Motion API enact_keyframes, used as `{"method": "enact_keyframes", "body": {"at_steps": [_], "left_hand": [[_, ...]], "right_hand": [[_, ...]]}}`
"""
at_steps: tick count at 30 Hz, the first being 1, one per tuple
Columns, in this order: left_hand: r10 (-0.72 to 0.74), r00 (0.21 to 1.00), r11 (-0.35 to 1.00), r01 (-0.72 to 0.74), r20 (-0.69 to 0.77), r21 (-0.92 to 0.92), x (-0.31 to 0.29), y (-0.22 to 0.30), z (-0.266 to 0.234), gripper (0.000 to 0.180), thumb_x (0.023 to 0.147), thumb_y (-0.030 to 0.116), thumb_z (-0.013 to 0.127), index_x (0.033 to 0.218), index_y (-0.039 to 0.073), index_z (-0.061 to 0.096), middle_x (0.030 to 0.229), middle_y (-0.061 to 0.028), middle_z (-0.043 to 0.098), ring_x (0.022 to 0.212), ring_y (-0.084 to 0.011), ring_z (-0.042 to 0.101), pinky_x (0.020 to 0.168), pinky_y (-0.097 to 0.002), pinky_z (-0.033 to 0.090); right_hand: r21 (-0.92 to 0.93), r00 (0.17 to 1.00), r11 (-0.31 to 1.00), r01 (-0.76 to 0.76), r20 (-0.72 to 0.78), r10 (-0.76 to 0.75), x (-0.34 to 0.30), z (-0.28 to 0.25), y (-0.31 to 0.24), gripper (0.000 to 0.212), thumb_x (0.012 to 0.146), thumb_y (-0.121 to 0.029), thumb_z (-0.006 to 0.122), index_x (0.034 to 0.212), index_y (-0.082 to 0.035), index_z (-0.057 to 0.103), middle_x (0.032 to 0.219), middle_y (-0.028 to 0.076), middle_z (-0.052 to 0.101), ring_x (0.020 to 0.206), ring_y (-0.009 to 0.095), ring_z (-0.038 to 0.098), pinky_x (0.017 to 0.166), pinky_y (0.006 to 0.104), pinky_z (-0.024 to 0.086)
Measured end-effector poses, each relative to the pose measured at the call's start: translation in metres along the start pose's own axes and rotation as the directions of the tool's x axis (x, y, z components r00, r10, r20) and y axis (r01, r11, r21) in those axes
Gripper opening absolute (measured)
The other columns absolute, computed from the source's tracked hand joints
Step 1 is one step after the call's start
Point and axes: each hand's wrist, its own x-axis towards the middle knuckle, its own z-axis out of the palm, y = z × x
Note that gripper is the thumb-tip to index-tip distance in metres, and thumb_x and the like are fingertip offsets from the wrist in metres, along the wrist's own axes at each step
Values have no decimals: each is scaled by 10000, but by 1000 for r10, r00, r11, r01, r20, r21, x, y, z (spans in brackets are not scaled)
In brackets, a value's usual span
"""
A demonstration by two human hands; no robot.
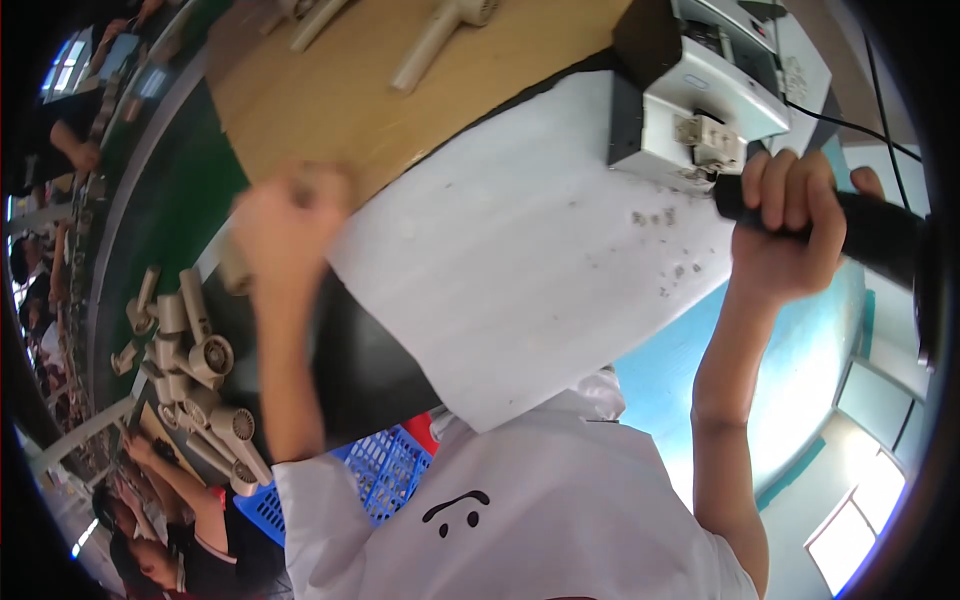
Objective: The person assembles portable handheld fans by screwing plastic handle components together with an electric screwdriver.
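Note:
On the right, my right hand [790, 225] is wrapped around a thick black cylindrical tool [875, 232] that looks like an electric screwdriver. Its front end lies beside the small metal block [712, 140] on the front of a white and black box-shaped machine [655, 130]. My left hand [292, 215] is smeared by motion over the left edge of the work surface. A beige piece [233, 265] shows just beside that hand; whether the fingers hold it is not clear. Small dark bits, apparently screws [655, 217], lie scattered on the white sheet [490, 270].
Several beige handheld fans [210, 355] are heaped at the left. More beige fan bodies [430, 45] lie on brown board [330, 90] at the far side. A blue plastic basket [385, 470] sits by my lap. Other people [190, 530] work along the left. A black cable [850, 120] runs at right.

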Motion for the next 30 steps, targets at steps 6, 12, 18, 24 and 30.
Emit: {"method": "enact_keyframes", "body": {"at_steps": [6, 12, 18, 24, 30], "left_hand": [[408, 878, 912, -379, -250, 157, 72, -19, 35, 425, 820, 382, 636, 907, -32, 678, 1005, -280, 663, 933, -400, 653, 796, -462, 515], [336, 940, 937, -327, 58, -123, 85, 56, 70, 396, 795, 271, 742, 1024, -44, 666, 1116, -262, 654, 1009, -417, 633, 835, -468, 507], [49, 992, 593, -125, -119, -795, 69, 62, 38, 310, 891, 240, 709, 1010, -42, 655, 1047, -138, 694, 918, -201, 653, 777, -345, 513], [276, 952, 29, -144, -130, -989, 7, 78, 8, 224, 956, 194, 627, 1044, -12, 630, 930, -63, 663, 826, -123, 619, 692, -275, 484], [600, 759, 343, -529, -252, -776, -55, 92, 25, 305, 789, 216, 778, 952, 8, 628, 749, -108, 616, 620, -259, 600, 556, -327, 466]], "right_hand": [[-183, 986, 983, -11, -163, -19, 28, -2, 3, 373, 829, 53, 499, 1138, -154, 514, 627, 8, 357, 535, 124, 354, 554, 329, 370], [-332, 977, 941, -61, -213, -12, 29, 10, 13, 352, 819, 59, 534, 1127, -79, 430, 612, 37, 400, 502, 130, 377, 515, 327, 380], [-298, 989, 953, -61, -150, 16, 32, 3, 16, 292, 809, 61, 570, 1054, 19, 417, 598, 74, 493, 478, 136, 446, 496, 329, 426], [-248, 948, 939, -237, -269, 168, 18, 8, 11, 340, 822, 40, 538, 1117, -105, 452, 611, 12, 367, 493, 106, 348, 506, 306, 362], [-162, 982, 987, 17, -182, -47, 13, 7, -3, 386, 830, 41, 530, 1159, -159, 530, 632, 17, 392, 529, 121, 378, 527, 317, 373]]}}
